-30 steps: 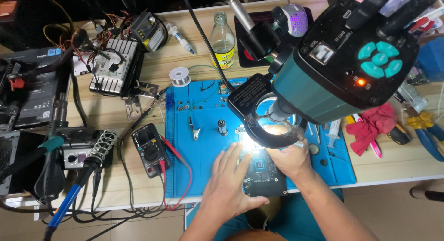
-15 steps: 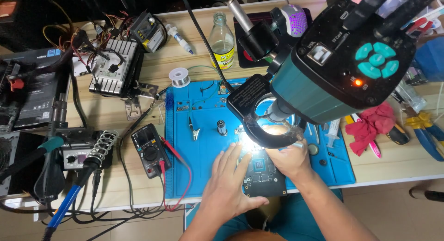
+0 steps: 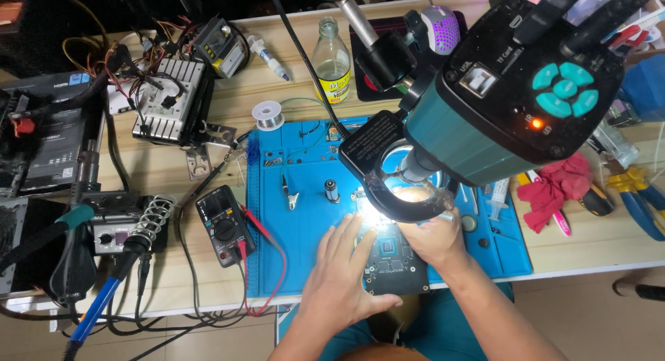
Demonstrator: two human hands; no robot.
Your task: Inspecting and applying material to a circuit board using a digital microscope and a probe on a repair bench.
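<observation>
Flat and spread, the left hand point(image 3: 339, 274) is pressing fingers down on the left edge of a dark circuit board point(image 3: 396, 264), pinning it rather than grasping it. Right hand point(image 3: 433, 240) is resting on the board's far right side under the ring light point(image 3: 402, 188) of the green microscope point(image 3: 512, 104); its fingers are curling inward, but glare is hiding the tips, so cannot tell whether they are pinching anything. Board is lying at the near edge of the blue work mat point(image 3: 305, 222), overhanging slightly toward the person. Multimeter point(image 3: 223, 226) with red leads is sitting just beside the mat's left edge; solder spool point(image 3: 267, 115) is near its far left corner. Red cloth point(image 3: 557, 191) is lying off the right edge. Judgement: to do this well, keeping the left palm weighted and the board centred under the lit ring is mattering most.
</observation>
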